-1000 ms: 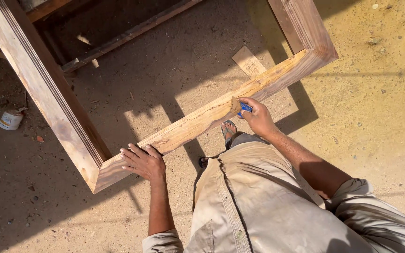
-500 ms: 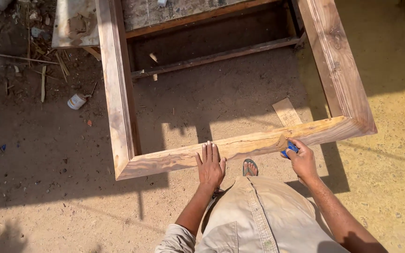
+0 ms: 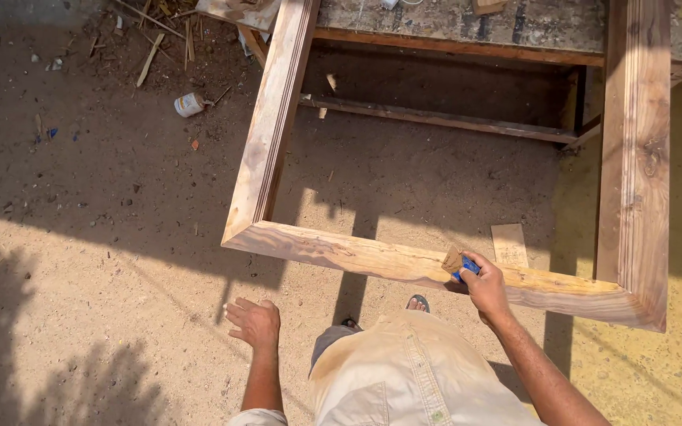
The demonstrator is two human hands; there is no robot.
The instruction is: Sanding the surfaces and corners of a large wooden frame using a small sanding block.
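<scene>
**A:** What does the wooden frame point(image 3: 341, 254) look like?

**B:** It is a big mitred frame of streaky brown and pale wood. Its near rail runs across the middle of the view from about 9 o'clock down toward 4 o'clock, lit by the sun. The left rail climbs toward 12 o'clock with grooves along its length; the right rail stands at 3 o'clock with a dark knot in it. The far ends rest up at a workbench point(image 3: 515, 24) at 12 o'clock.

**B:** The right hand point(image 3: 483, 288) is clenched around a blue-handled brush point(image 3: 459, 264), whose tan bristles lie on the top face of the near rail.

**A:** And the left hand point(image 3: 256, 322)?

**B:** Spread and slack, grasping nothing, off the frame at about 7 o'clock, over the sandy ground point(image 3: 104, 276).

**A:** What else is about?

**B:** A small flat offcut of wood point(image 3: 508, 243) lies on the ground just behind the near rail, close to the brush. A small white tin point(image 3: 189, 104) lies on its side at 11 o'clock, with sticks and scraps beyond it. A sandalled foot point(image 3: 417, 302) shows under the rail, above the pale shirt point(image 3: 404, 371). Nothing lies on the rail ahead of the brush.
</scene>
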